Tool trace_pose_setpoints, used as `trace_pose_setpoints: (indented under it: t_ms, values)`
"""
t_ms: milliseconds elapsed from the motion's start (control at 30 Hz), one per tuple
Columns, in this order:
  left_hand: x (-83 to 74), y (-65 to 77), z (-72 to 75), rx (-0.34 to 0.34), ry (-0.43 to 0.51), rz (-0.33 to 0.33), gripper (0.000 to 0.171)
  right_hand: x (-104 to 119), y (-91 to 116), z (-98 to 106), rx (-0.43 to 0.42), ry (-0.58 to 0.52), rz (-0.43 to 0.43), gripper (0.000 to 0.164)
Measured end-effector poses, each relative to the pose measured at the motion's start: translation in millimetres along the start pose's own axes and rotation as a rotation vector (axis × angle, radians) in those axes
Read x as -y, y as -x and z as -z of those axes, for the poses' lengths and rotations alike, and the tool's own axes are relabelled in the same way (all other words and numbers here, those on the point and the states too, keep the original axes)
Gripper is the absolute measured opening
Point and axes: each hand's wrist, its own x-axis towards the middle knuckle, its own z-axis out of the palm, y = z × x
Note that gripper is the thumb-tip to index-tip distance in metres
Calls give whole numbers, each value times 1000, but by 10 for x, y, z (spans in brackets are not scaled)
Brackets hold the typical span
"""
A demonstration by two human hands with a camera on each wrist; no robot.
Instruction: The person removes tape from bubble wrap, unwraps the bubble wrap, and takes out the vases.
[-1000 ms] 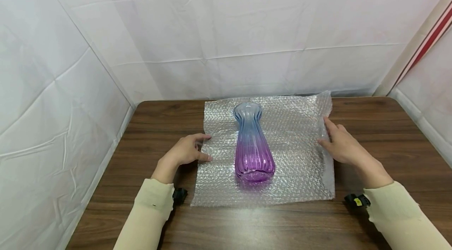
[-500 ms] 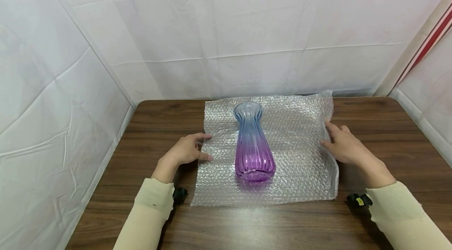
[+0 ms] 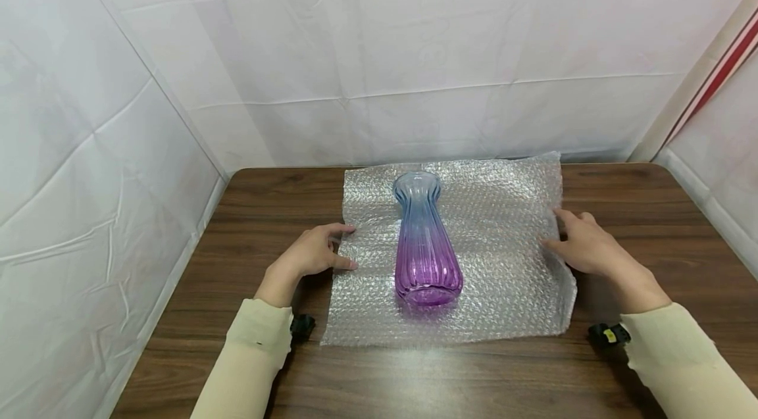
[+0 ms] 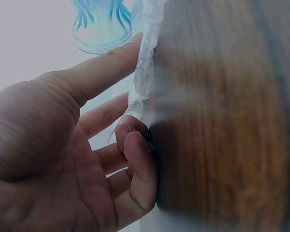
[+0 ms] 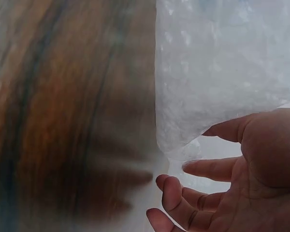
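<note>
A ribbed glass vase (image 3: 426,248), pale blue at its flared mouth and purple at the base, lies on a sheet of bubble wrap (image 3: 503,294) with its mouth towards the back wall. My left hand (image 3: 308,253) rests at the sheet's left edge, thumb and index fingertip on the wrap; the left wrist view shows its other fingers bent against the table. On the opposite side my right hand (image 3: 589,246) touches the right edge with thumb and index spread apart. That edge bulges up near the right hand; the right wrist view shows a gap between thumb and index.
The brown wood-grain table (image 3: 367,383) runs to the back wall (image 3: 379,123), which is draped in white sheeting. More white sheeting hangs at the left (image 3: 89,208). A red stripe (image 3: 722,73) shows at the right.
My right hand has moved slightly right and nearer to me. The wrap's right edge has shifted right with it, its near corner spreading outward. My left hand and the vase stay in place.
</note>
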Motion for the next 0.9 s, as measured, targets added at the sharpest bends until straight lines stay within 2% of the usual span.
trace_pose_setpoints:
  t_ms: [367,900]
  values:
    - [10,-5,-1,0,-3,1,76,-70,-4,23,19,24,-31,88]
    - [9,-2,-7,2,-7,-5,76,-197,-31,44,19,30,-34,80]
